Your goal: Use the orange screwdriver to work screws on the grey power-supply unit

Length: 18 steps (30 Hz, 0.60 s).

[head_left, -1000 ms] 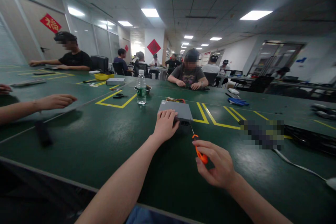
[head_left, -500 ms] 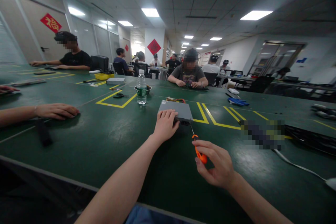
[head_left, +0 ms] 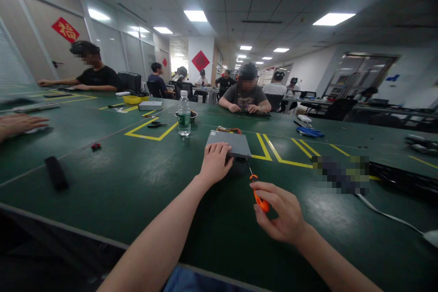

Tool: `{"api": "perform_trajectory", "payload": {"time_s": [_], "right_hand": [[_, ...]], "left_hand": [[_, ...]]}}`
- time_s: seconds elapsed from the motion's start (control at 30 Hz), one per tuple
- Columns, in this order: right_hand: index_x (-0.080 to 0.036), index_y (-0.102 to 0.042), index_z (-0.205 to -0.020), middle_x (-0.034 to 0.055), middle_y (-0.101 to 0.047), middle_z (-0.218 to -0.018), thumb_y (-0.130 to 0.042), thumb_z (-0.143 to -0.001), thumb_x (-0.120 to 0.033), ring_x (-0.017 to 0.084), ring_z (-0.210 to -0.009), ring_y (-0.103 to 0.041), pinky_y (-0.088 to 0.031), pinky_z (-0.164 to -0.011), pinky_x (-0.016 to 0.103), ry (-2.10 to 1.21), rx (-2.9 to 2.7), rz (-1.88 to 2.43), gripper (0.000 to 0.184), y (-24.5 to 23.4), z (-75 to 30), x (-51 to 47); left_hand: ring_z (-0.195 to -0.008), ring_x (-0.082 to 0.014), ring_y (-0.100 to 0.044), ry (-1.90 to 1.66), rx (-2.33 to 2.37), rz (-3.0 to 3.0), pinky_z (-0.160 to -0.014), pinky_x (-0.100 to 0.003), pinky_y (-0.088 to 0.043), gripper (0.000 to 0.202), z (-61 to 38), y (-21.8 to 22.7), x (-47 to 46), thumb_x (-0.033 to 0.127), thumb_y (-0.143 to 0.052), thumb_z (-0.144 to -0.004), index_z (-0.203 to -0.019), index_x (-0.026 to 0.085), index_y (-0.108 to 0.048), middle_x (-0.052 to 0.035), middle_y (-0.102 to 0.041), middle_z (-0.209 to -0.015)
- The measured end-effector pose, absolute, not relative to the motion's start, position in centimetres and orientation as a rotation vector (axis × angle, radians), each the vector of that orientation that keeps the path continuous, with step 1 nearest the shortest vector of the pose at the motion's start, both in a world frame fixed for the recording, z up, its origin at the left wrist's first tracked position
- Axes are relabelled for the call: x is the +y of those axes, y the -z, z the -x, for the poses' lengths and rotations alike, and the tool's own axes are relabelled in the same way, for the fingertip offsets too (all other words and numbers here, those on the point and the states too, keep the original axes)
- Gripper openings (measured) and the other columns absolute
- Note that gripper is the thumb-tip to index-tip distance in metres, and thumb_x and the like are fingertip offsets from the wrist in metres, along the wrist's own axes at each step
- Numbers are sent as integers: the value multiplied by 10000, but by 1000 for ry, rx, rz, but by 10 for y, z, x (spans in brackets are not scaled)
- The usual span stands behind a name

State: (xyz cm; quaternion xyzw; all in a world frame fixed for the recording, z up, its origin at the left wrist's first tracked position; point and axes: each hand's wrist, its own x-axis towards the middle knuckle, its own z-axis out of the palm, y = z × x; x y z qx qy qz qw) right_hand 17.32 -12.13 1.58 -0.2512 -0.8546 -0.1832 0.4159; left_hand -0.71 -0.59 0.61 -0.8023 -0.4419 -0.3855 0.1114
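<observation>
A flat grey metal box lies on the green table ahead of me, with coloured wires at its far edge. My left hand rests on the box's near left corner, fingers curled over its top. My right hand pinches the orange handle of a small screwdriver. Its thin shaft points at the near side of the box.
A water bottle stands left of the box, with a bowl behind it. A black bar and a small red item lie at left. Another person's hand rests far left. Cables run at right. People sit across the table.
The other person's arm at left has pulled back toward the far left, uncovering a small red item on the table. My hands have barely moved.
</observation>
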Motion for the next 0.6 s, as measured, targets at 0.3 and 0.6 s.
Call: {"api": "perform_trajectory", "payload": {"time_s": [0.3, 0.6], "right_hand": [[-151, -508, -984, 131, -618, -962, -516, -789, -171, 192, -791, -626, -518, -630, 298, 443, -2198, 675, 196, -17, -171, -123], [-185, -589, -966, 122, -610, -998, -528, -852, -358, 160, -720, -595, -492, -621, 289, 580, -2476, 684, 216, -33, -183, -122]], "left_hand": [[-1119, -217, -451, 1115, -1305, 2361, -967, -394, -290, 288, 8, -7, -6, 289, -539, -803, -1083, 229, -507, -44, -539, -1189], [-1124, -214, -450, 1135, -1295, 2354, -976, -394, -281, 295, 7, -8, -5, 284, -528, -806, -1095, 226, -503, -47, -544, -1180]]}}
